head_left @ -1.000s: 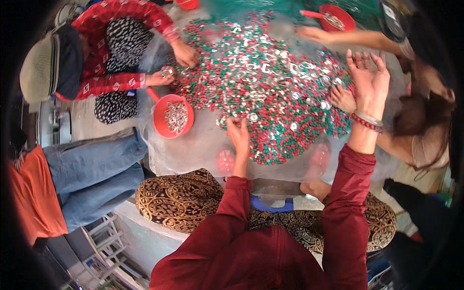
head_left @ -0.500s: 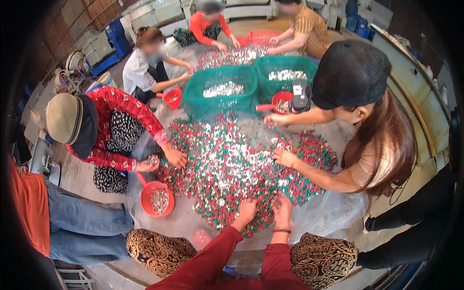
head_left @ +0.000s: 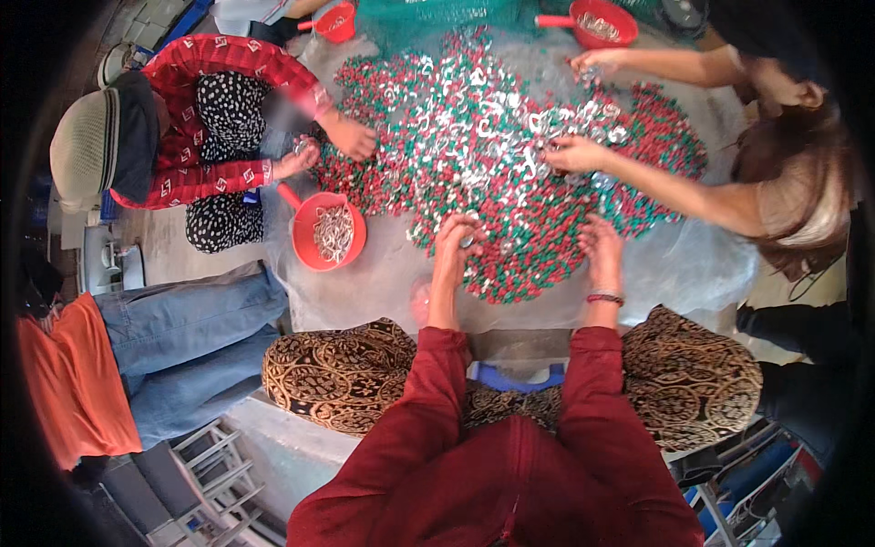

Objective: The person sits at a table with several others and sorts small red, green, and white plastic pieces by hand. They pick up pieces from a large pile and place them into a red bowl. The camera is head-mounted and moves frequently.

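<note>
A wide pile of small red and green pieces, mixed with white curved and ring-like pieces, is spread out in front of me. At its near left edge is my left hand, its fingers curled around a small whitish piece. My right hand, with a dark bracelet at the wrist, rests at the near right edge of the pile. Its fingers are apart and slightly bent, and no held piece shows there. A red handled scoop containing white curved pieces sits left of my left hand.
A co-worker in red sleeves reaches in from the left, another person's arms from the right. More red scoops and a green mesh basket stand at the far side. Plastic sheeting lies beneath the pile.
My view has tilted downward, so the far workers have mostly left it. My hands have moved apart, the left now at the pile's near left edge and the right at its near right.
</note>
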Demonstrator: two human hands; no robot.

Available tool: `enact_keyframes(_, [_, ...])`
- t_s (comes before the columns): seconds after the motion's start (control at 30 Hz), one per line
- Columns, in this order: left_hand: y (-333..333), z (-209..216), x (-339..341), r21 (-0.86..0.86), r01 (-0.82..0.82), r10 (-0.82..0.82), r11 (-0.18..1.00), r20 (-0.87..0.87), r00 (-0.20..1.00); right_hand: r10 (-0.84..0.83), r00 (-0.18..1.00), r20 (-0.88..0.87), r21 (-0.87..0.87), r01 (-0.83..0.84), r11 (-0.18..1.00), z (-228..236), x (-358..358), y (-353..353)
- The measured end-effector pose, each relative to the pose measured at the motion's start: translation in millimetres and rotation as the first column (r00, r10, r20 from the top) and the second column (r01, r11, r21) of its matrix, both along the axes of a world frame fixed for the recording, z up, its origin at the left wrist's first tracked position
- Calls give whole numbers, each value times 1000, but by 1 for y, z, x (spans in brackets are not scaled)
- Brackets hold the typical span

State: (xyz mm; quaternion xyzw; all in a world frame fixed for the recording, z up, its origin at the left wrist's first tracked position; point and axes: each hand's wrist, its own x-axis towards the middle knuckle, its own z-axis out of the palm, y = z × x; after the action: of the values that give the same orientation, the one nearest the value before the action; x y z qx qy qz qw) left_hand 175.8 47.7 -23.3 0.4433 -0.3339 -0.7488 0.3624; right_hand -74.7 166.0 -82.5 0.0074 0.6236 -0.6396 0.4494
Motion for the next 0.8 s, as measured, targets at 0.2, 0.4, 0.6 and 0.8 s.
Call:
enact_keyframes(0.2, [24, -49, -16, -238, 564, -108, 790, 853, 511, -205, 970, 134, -10, 208, 978, -12, 16, 3])
enact_keyframes(0.4, [44, -79, -30, -264, 701, 70, 663, 954, 293, -122, 973, 196, -82, 140, 987, -8, 43, -17])
enact_keyframes(0.6, [24, -67, -21, -199, 652, -122, 732, 903, 412, -34, 978, 204, -134, 62, 989, 2, 62, -28])
enact_keyframes(0.8, [6, -29, 16, 74, -36, 27, 997, 123, 992, -5, 984, 180, -138, 30, 990, -4, 55, -19])
